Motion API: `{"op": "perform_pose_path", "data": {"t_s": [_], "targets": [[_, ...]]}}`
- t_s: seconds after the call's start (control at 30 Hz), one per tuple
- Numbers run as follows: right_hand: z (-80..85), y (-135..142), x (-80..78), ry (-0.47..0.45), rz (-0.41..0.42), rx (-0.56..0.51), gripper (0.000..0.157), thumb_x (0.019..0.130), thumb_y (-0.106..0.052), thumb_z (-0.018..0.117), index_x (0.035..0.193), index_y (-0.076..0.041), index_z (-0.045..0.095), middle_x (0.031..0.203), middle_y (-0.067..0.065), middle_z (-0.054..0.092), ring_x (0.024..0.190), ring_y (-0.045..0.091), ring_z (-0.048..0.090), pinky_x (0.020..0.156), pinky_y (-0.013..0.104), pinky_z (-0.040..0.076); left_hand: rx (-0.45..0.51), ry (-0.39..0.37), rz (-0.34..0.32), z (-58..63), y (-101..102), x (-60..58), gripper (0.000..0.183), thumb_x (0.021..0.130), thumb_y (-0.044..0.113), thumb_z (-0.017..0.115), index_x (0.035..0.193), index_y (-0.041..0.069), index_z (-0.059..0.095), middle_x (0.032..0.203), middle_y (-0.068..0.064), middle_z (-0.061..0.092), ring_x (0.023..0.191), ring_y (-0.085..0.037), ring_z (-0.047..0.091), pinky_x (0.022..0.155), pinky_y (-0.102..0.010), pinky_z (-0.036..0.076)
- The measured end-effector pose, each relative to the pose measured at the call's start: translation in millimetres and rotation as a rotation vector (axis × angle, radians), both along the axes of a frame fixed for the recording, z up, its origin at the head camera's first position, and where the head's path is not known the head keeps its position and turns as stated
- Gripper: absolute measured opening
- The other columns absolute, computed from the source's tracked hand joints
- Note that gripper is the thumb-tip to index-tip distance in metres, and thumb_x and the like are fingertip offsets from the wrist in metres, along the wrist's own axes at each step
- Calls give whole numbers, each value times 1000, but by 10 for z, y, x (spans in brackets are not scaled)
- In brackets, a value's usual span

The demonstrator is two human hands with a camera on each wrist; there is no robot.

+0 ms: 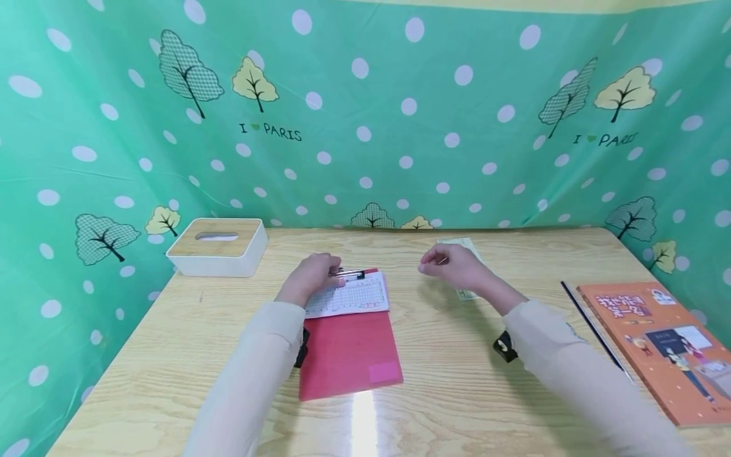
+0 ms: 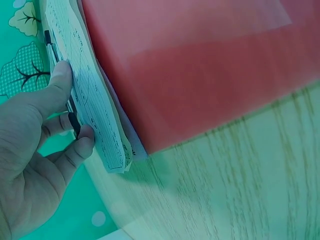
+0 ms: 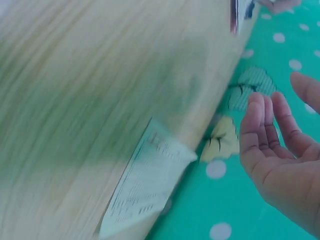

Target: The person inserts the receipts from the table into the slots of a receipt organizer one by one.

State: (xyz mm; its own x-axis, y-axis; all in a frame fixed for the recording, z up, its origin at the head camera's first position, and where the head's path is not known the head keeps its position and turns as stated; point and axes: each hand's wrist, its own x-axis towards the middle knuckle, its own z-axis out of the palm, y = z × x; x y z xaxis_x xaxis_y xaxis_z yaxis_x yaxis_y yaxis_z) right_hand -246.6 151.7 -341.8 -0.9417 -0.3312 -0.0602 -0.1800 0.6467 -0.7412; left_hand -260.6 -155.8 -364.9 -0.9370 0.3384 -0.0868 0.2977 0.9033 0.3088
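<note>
Pale sleeves (image 1: 245,381) cross the near edge of the wooden tabletop (image 1: 457,393), one to each hand. With fingers bent and nearly closed, the left hand (image 1: 311,276) pinches the black-and-silver clip (image 1: 356,275) at the far end of a red folder (image 1: 348,349), left of the tabletop's middle; printed sheets (image 1: 356,298) cover the folder's far part. Loosely curled, thumb apart from the fingers, the right hand (image 1: 457,263) holds nothing above the tabletop, near a pale printed slip (image 3: 150,180) by the far edge. A white, wood-topped tissue box (image 1: 219,251) sits at the far left corner. Along the right edge lies an orange book (image 1: 657,355), a thin dark stick (image 1: 591,327) just beside it.
</note>
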Motion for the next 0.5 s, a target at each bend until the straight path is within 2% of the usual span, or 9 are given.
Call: {"op": "perform_pose_path", "data": {"t_s": [0.17,0.27,0.5], "targets": [[57,222,-16,-19,-44,-60,41,98,-24,69,129,2,60,117,16,64,111,31,60,94,45,49,7,3,1,-9,-34,-18,24,93,21,77,85,7,58,82,-7,57,79,-23,51,74,-37,43],[85,327,-25,-22,-65,-90,44,98,-23,69,132,3,58,121,19,63,114,34,58,97,47,48,12,-3,0,-9,-54,-27,23,93,20,76,86,8,58,84,-7,57,79,-24,51,75,-37,44],[53,569,-32,-38,-144,-76,53,100,-25,67,140,5,51,128,23,57,119,37,54,101,51,44,34,2,-12,11,-59,-3,25,93,17,76,82,8,56,81,-7,55,78,-23,50,73,-35,43]]}}
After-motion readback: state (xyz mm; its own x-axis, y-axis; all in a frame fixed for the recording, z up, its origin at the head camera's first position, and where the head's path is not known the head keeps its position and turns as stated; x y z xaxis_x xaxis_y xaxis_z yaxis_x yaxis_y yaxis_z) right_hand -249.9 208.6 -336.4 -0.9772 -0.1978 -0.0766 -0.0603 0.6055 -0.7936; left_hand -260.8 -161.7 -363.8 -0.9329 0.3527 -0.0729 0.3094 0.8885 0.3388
